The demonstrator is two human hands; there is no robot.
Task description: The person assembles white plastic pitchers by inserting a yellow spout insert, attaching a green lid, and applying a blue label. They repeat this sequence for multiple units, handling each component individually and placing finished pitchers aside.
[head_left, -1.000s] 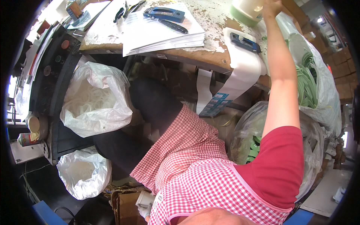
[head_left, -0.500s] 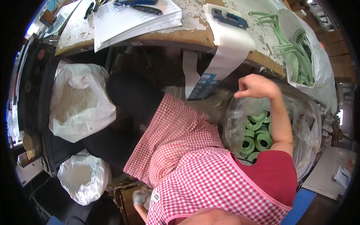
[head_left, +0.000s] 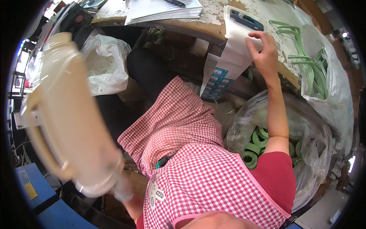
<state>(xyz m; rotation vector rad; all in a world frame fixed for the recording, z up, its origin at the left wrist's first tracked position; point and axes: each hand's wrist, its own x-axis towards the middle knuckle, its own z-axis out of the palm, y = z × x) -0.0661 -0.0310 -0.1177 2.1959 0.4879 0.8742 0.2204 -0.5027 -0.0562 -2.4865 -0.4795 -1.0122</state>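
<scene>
My left hand (head_left: 127,198) is mostly hidden behind a large cream plastic jug (head_left: 65,114) with a side handle. The hand holds the jug up close to the camera, where it looks blurred. My right hand (head_left: 263,49) reaches up to the worn wooden table (head_left: 213,32). Its fingers rest on a white paper strip (head_left: 236,45) that hangs over the table edge and carries small blue labels (head_left: 215,82) lower down. A dark blue hand tool (head_left: 246,19) lies just above the fingers.
A clear bag of green rings (head_left: 253,150) sits by my right arm. Another clear bag with long green strips (head_left: 318,72) leans at the right. A white bag (head_left: 105,63) is on the left, and a stack of papers (head_left: 164,9) lies on the table. Blue crates (head_left: 34,187) stand at the lower left.
My right hand rose from the bag of green rings to the paper strip on the table. The cream jug has swung up in my left hand and now fills the left of the view.
</scene>
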